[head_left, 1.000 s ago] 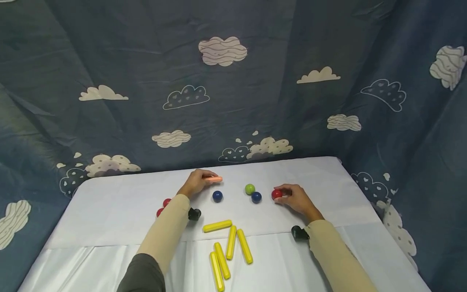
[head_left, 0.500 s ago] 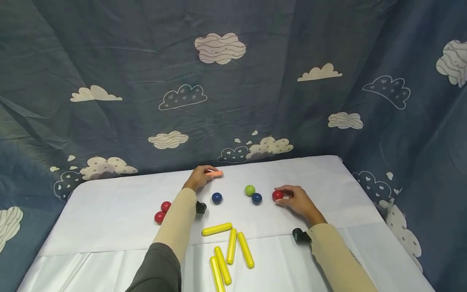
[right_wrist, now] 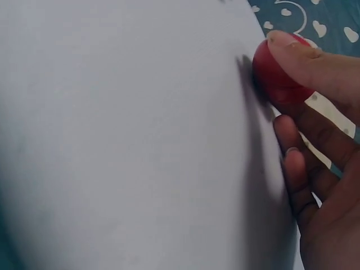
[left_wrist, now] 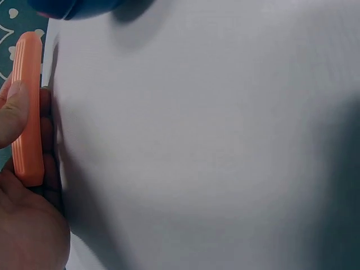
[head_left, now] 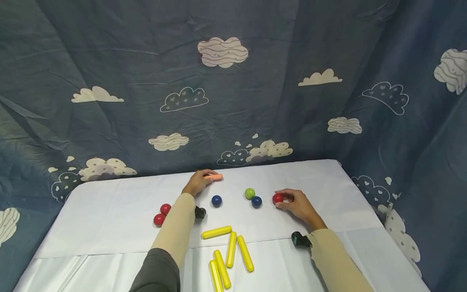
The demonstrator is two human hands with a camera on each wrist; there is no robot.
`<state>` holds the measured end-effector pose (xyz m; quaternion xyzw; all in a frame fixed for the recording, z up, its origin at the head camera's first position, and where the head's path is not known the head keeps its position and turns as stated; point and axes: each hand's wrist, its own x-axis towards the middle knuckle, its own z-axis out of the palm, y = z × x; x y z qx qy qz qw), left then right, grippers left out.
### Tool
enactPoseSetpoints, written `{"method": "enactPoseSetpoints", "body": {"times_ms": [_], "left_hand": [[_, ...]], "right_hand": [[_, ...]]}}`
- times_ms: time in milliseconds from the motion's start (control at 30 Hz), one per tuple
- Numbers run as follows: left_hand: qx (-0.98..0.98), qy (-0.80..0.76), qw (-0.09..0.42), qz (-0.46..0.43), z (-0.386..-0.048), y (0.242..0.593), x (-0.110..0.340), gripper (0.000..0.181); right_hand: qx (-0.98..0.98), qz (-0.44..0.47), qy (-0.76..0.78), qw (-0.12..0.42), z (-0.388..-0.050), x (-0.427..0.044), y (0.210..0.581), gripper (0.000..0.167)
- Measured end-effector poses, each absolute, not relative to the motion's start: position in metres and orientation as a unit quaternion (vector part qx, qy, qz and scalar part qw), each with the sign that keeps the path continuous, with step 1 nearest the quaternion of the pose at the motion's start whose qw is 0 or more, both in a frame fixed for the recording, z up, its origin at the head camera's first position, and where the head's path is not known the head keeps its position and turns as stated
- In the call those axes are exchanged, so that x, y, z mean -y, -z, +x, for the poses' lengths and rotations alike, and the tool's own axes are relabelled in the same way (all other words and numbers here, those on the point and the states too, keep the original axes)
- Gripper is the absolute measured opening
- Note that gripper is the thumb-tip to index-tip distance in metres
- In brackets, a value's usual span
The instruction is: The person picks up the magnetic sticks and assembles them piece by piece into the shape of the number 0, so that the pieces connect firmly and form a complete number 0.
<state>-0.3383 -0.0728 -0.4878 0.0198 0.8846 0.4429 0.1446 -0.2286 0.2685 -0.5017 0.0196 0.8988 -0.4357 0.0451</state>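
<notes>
Near the table's far edge my left hand (head_left: 198, 182) grips an orange stick (head_left: 215, 177). In the left wrist view the thumb lies across the ribbed orange stick (left_wrist: 28, 112), with the fingers behind it. On the right side of the table my right hand (head_left: 300, 205) pinches a red ball (head_left: 277, 198). The right wrist view shows the thumb on top of this red ball (right_wrist: 278, 70) and a finger beneath. A blue ball (head_left: 217, 201) lies just in front of the left hand. Left of the right hand, a green ball (head_left: 249, 193) and another blue ball (head_left: 256, 202) sit close together.
Two red balls (head_left: 162, 215) lie left of the left forearm. Several yellow sticks (head_left: 231, 249) are spread over the front middle of the white-covered table (head_left: 109, 215). A dark curtain (head_left: 233, 101) with a cloud print hangs behind the table.
The left hand with the orange stick shifts slightly away from the nearer blue ball, and both red balls on the left come fully into sight. The right hand keeps its hold on the red ball.
</notes>
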Motion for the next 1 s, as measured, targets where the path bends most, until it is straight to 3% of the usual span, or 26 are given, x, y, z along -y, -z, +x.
{"method": "enactPoseSetpoints", "body": {"times_ms": [400,1000], "left_hand": [[-0.877,-0.453,0.157,0.016,-0.341,0.488,0.072,0.024],[-0.875,-0.454,0.17,0.008,-0.343,0.49,0.072,0.023]], "right_hand": [[-0.885,0.03,0.463,0.038,-0.255,-0.255,0.478,0.042],[-0.9,-0.001,0.432,0.057,-0.314,-0.158,0.458,0.039]]}}
